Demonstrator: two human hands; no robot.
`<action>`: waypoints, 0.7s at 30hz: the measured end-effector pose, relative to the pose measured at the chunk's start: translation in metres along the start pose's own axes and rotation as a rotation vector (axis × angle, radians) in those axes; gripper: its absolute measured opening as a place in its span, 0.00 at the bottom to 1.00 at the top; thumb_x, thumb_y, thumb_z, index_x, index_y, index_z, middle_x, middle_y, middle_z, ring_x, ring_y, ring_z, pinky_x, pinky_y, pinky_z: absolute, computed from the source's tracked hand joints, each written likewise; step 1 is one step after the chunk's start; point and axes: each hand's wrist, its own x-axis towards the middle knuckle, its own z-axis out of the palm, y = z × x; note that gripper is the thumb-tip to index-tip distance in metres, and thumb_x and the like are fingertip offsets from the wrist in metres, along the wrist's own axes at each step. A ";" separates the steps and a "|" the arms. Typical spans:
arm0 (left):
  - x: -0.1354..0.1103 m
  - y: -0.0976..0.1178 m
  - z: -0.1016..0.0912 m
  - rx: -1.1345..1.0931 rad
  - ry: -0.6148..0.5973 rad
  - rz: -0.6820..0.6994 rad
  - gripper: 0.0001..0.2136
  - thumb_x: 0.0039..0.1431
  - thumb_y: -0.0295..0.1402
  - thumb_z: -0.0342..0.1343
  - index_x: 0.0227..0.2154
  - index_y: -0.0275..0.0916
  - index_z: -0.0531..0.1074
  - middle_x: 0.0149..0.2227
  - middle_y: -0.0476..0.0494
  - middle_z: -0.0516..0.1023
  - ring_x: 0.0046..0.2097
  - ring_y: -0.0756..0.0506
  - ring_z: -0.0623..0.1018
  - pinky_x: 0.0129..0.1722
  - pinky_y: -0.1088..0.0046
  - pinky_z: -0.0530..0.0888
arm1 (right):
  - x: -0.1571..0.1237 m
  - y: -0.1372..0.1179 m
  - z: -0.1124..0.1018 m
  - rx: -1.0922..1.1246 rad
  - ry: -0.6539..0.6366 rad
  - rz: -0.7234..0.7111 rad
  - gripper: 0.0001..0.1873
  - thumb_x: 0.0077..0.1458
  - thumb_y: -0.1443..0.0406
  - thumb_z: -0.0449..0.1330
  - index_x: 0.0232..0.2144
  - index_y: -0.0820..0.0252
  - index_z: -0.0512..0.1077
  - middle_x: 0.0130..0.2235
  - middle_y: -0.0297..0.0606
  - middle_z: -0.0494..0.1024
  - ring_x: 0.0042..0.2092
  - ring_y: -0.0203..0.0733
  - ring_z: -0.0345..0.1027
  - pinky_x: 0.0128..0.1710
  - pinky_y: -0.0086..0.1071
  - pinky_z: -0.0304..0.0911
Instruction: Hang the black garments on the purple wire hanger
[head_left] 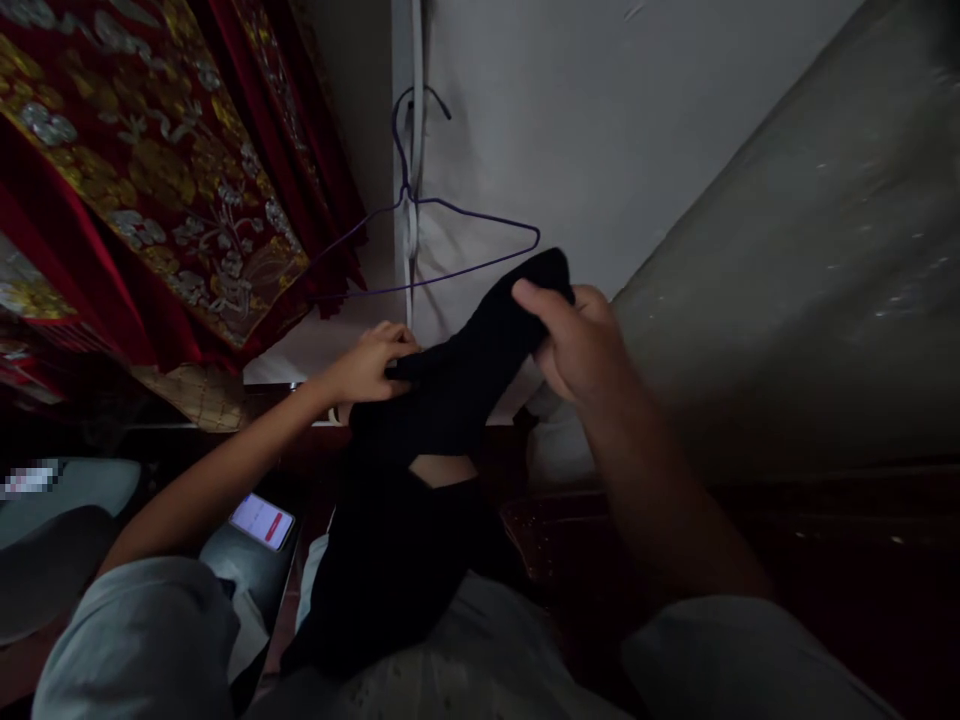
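A black garment hangs between my two hands and drapes down against my body; its exact kind does not show. My right hand grips its upper right end, thumb laid over the cloth. With bent fingers, my left hand pinches the cloth at its left edge. Just behind and above the garment, a thin dark purple wire hanger hangs bare against the wall. Skin shows through a gap in the lower part of the cloth.
Red cloth with gold and silver embroidery hangs at the upper left. A lit phone lies on a grey seat at the lower left. A large translucent plastic-like sheet slopes along the right. A pale strip runs down the wall.
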 end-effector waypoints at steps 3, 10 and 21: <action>-0.011 -0.006 -0.018 0.122 -0.104 -0.019 0.18 0.60 0.46 0.62 0.44 0.37 0.79 0.53 0.35 0.75 0.57 0.33 0.70 0.60 0.49 0.65 | 0.003 -0.001 0.007 0.145 0.020 0.079 0.24 0.54 0.44 0.64 0.23 0.55 0.65 0.24 0.35 0.66 0.31 0.43 0.70 0.29 0.36 0.67; -0.057 -0.004 -0.037 -0.220 0.180 -0.065 0.15 0.57 0.45 0.65 0.25 0.38 0.74 0.36 0.40 0.79 0.43 0.40 0.78 0.49 0.61 0.73 | 0.020 -0.014 -0.009 0.238 -0.158 0.132 0.18 0.39 0.58 0.76 0.24 0.57 0.71 0.30 0.38 0.75 0.33 0.46 0.73 0.34 0.43 0.73; -0.092 0.032 -0.103 -0.391 -0.083 -0.477 0.20 0.64 0.49 0.57 0.26 0.38 0.72 0.26 0.49 0.71 0.29 0.50 0.69 0.30 0.76 0.67 | 0.108 0.121 0.041 0.042 0.036 0.194 0.16 0.55 0.54 0.67 0.35 0.61 0.74 0.40 0.43 0.80 0.47 0.50 0.76 0.50 0.46 0.72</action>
